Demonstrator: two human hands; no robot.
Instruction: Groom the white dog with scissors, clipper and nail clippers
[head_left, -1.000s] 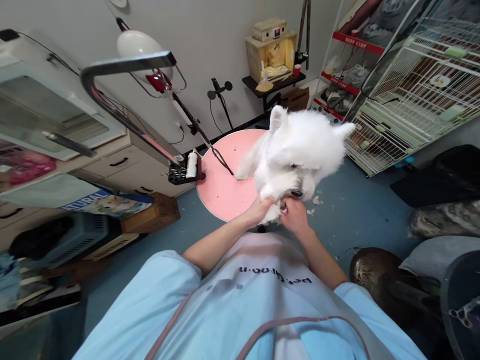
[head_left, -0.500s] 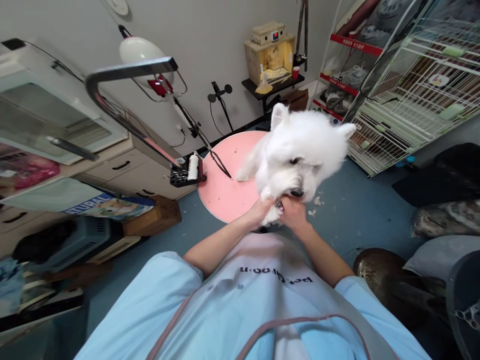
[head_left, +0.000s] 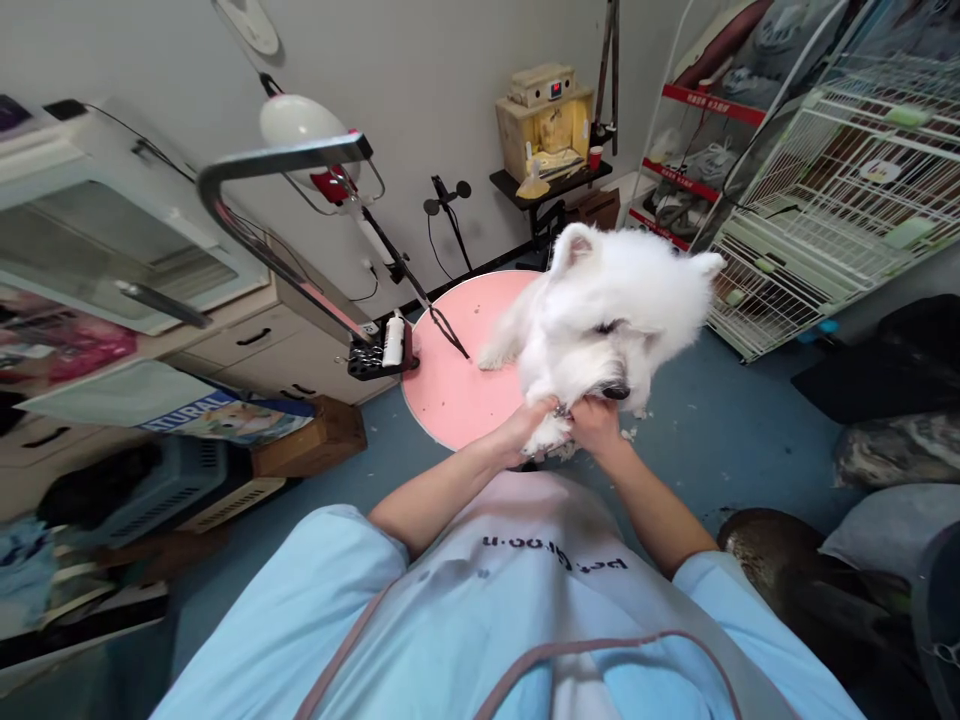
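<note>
A fluffy white dog [head_left: 637, 290] is on the round pink grooming table [head_left: 457, 400], its head lowered over my hands. My left hand [head_left: 527, 428] is closed around one of its front paws [head_left: 549, 436], which is raised toward my apron. Close against that paw, under the dog's muzzle, my right hand [head_left: 597, 424] is closed too. A small dark metallic bit shows between the two hands, but its kind is too small to tell. The fingertips of the right hand are mostly hidden by the muzzle and fur.
Left of the dog, a grooming arm [head_left: 281, 160] with a loop leash [head_left: 448, 330] rises by a holder with a white bottle [head_left: 394, 340]. Wire cages [head_left: 817, 210] stand at right. A wooden box [head_left: 551, 125] sits on a back shelf. Fur clumps [head_left: 628, 435] lie on the floor.
The view has shifted slightly, so the room appears a little lower and to the right. The dog's head has moved slightly with it. Both hands stay at the paw, the right one a little lower.
</note>
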